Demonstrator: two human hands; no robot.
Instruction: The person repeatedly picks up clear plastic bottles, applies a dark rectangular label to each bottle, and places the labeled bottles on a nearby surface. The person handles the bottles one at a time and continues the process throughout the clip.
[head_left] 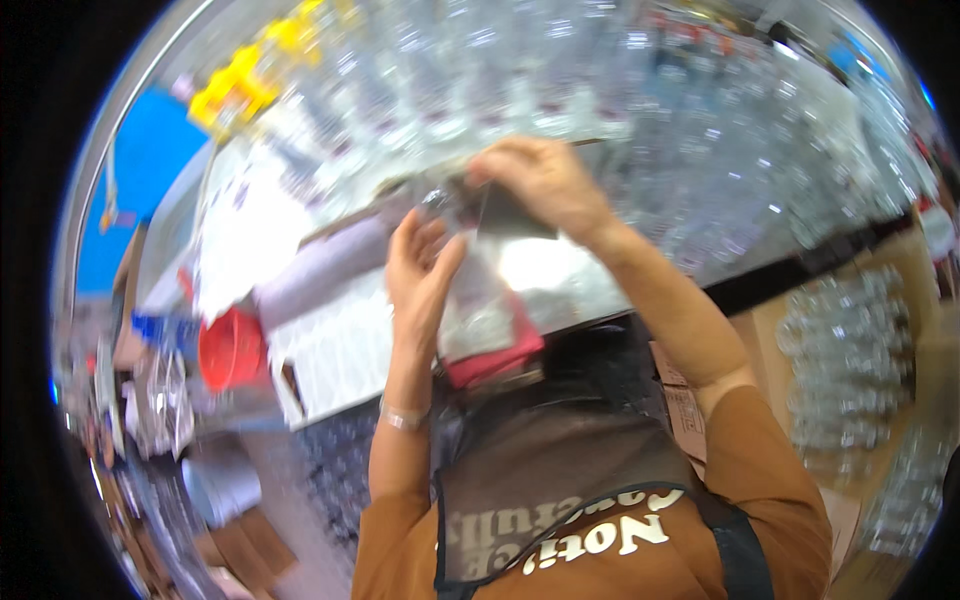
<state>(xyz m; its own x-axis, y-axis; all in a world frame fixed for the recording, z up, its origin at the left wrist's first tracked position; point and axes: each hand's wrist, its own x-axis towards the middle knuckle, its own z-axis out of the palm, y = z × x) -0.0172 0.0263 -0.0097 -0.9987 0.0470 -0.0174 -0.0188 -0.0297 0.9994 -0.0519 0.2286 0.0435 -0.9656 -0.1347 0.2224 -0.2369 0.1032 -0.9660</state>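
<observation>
Both hands meet on one thing — a clear plastic packet (480, 300) with a red lower end, held up over the near edge of the bench (570, 280). Its long axis runs near to far, red end nearest the body. The left hand (420, 275) clasps the packet's left side at mid-length; the right hand (545, 185) pinches its far top end, reaching in from the right. Blur hides the exact finger placement. Rows of clear glassware (700, 130) stand beyond.

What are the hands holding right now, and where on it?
Both hold a clear plastic bag: the left hand grips its side, the right hand pinches its top.
</observation>
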